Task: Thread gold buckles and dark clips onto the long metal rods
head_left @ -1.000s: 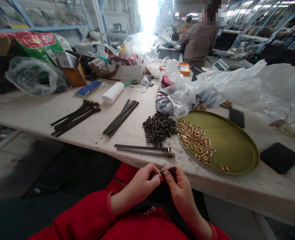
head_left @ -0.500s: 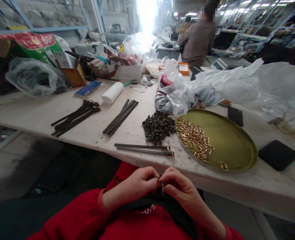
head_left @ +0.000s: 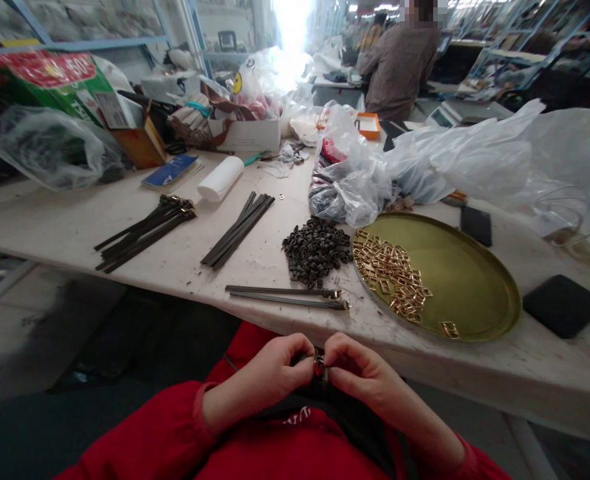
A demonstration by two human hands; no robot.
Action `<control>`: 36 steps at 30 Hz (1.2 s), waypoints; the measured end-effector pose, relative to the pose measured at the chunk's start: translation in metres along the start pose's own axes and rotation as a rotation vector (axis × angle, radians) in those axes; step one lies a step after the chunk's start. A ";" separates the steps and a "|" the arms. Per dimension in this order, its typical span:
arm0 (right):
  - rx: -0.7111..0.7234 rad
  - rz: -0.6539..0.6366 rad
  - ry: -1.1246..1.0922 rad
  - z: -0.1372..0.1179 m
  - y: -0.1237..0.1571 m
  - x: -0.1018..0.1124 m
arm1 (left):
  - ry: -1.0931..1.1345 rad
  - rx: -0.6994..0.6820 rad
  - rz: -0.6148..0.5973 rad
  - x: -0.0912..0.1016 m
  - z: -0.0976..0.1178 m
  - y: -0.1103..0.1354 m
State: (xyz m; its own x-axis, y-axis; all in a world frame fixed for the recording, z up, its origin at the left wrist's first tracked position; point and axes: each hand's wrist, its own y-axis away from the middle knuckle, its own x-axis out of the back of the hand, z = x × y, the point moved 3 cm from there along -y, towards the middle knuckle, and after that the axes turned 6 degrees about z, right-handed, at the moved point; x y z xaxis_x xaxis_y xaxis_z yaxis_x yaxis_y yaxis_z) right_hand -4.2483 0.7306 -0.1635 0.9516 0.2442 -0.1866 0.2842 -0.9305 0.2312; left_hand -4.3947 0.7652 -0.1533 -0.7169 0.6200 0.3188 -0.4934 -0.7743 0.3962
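Below the table's near edge, my left hand (head_left: 275, 370) and my right hand (head_left: 357, 370) meet with fingers pinched together. Between the fingertips sits a dark strap end with a small gold buckle (head_left: 319, 368); most of the strap is hidden by my hands. Just above them, two finished dark straps (head_left: 285, 297) lie on the table. A heap of small dark loops (head_left: 316, 250) sits beside a round brass tray (head_left: 469, 287) holding several gold buckles (head_left: 392, 277).
Two bundles of dark straps (head_left: 145, 230) (head_left: 239, 228) lie on the left of the white table (head_left: 125, 253). Plastic bags (head_left: 425, 167), a white roll (head_left: 221, 179), boxes and black pads (head_left: 563, 305) crowd the back and right. Another person (head_left: 399, 63) stands far behind.
My hands have drawn closer together and slightly lower, toward my lap. The strap end, which stuck out to the right a second ago, is now tucked between the fingertips. The view has tipped slightly.
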 end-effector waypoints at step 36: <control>0.099 0.443 0.256 0.016 0.002 0.000 | -0.015 -0.012 0.076 -0.005 0.000 -0.002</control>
State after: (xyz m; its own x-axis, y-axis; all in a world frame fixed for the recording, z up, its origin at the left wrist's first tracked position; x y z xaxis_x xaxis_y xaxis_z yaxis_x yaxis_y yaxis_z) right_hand -4.2492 0.7243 -0.1780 0.9797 -0.1311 0.1515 -0.1528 -0.9781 0.1416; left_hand -4.3904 0.7633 -0.1559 -0.7452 0.5612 0.3602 -0.4441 -0.8206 0.3597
